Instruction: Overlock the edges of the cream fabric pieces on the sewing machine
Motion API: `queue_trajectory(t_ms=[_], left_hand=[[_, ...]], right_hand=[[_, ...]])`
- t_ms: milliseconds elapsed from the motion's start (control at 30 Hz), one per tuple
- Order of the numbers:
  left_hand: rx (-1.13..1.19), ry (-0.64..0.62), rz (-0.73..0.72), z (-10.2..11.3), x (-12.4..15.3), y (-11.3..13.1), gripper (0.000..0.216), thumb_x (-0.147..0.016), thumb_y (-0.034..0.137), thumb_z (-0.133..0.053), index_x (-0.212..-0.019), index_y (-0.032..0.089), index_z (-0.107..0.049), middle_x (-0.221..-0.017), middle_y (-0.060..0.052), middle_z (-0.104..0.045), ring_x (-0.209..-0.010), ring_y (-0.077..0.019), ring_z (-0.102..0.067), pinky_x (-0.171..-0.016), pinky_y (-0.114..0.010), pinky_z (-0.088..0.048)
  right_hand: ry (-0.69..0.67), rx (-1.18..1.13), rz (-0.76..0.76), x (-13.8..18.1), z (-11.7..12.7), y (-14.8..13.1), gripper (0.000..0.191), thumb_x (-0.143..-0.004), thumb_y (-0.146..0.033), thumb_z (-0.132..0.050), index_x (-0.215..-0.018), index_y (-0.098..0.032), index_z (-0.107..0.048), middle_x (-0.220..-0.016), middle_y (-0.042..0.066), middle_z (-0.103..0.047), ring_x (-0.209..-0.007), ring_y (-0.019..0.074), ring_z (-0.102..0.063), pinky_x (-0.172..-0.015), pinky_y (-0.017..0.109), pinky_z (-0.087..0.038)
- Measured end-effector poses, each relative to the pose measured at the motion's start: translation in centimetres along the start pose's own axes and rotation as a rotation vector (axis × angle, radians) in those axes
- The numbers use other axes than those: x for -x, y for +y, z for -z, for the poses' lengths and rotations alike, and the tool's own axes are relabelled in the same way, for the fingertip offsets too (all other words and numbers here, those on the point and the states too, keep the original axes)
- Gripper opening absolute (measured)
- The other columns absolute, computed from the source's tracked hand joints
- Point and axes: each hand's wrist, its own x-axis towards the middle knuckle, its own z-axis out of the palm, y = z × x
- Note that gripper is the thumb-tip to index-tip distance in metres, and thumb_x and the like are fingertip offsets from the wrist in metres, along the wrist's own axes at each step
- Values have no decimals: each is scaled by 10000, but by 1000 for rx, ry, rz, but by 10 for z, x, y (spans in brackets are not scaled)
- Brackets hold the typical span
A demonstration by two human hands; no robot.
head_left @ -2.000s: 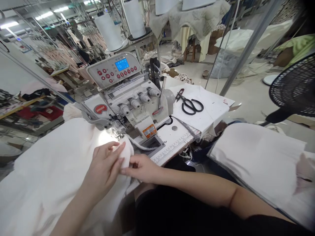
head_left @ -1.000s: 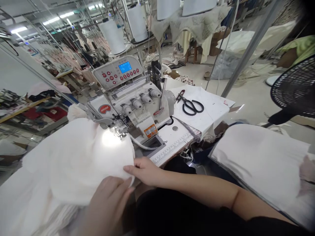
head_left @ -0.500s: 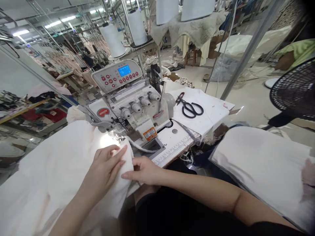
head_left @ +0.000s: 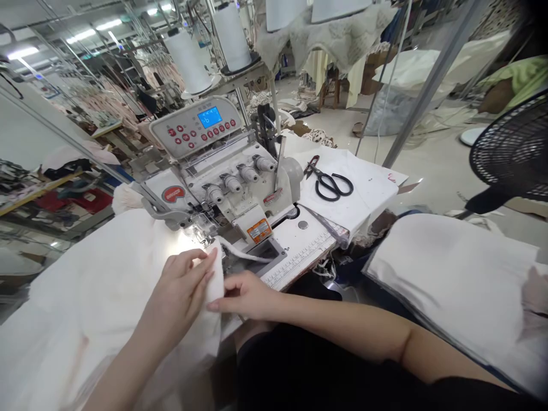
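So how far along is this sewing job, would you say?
Early, I'd guess. Done: only a small bunch of cloth lies behind the sewing machine. In hand: the left hand and right hand pinch the edge of the white fabric just before the presser foot. Left: most of that fabric lies on the near side, and the stack of white pieces sits untouched.
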Motion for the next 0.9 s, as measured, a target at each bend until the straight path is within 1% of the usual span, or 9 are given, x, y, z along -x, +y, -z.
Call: queue_trajectory(t_ms=[100,200,267,367,500,633,767,833,900], left_hand=[[61,2,9,1,2,1,371,-902,186,-415,-1263,235,-486,-1085,-86,-487,-862,-179,-444,-736,-313,-411],[7,5,43,-2,-1,4,376,-903,207,-414,-1271,176,-483,-1080,-107,-489,-848,-190,-430,-759,-349,-402],[-1,5,52,-2,-4,5,375,-907,221,-402,-1266,154,-489,-1087,-119,-494,-880,-206,-435,-787,-375,-399],[96,7,41,2,0,1,350,-903,190,-406,-1238,207,-506,-1155,-96,-496,-1001,-215,-446,-853,-381,-394],[176,51,-27,11,30,1,337,-853,124,-468,-1161,241,-534,-1196,-76,-500,-1092,-226,-454,-914,-403,-368],[121,63,-100,13,72,19,365,-804,231,-571,-1159,163,-517,-1165,-136,-504,-1090,-291,-456,-909,-450,-372],[76,188,-99,6,90,41,339,-762,53,-606,-1088,118,-539,-992,-111,-558,-934,-215,-522,-813,-346,-431],[126,226,-64,3,90,47,310,-764,11,-585,-1055,111,-545,-946,-94,-564,-884,-181,-529,-780,-307,-442],[212,213,-7,1,88,48,289,-788,15,-554,-1057,121,-544,-941,-82,-562,-881,-161,-530,-765,-281,-453]], right_hand=[[22,31,62,1,12,-8,363,-674,-434,-689,-611,-109,-542,-576,-28,-435,-566,83,-389,-563,225,-345],[66,47,85,-2,17,-15,383,-664,-447,-698,-606,-107,-532,-584,-22,-451,-573,85,-403,-560,217,-344],[82,25,96,-3,12,-13,367,-670,-443,-694,-639,-107,-549,-628,-10,-493,-599,91,-432,-577,216,-364],[28,48,59,0,-6,3,295,-694,-393,-675,-725,-106,-615,-672,-2,-545,-625,100,-465,-595,216,-384],[-79,112,-22,13,-24,18,264,-723,-352,-645,-753,-91,-664,-633,-5,-562,-615,99,-470,-607,216,-390],[-169,-60,-10,27,-23,6,319,-727,-390,-638,-796,-79,-642,-709,8,-571,-671,104,-482,-663,229,-417],[-196,-136,-40,39,-20,-13,278,-718,-360,-657,-759,-96,-579,-641,-21,-496,-596,73,-419,-569,183,-367],[-177,-78,-33,45,-20,-20,173,-741,-270,-618,-768,-109,-562,-588,-43,-440,-534,61,-372,-512,172,-320],[-161,7,44,50,-20,-24,78,-753,-138,-512,-800,-120,-572,-620,-32,-470,-557,69,-417,-543,178,-350]])
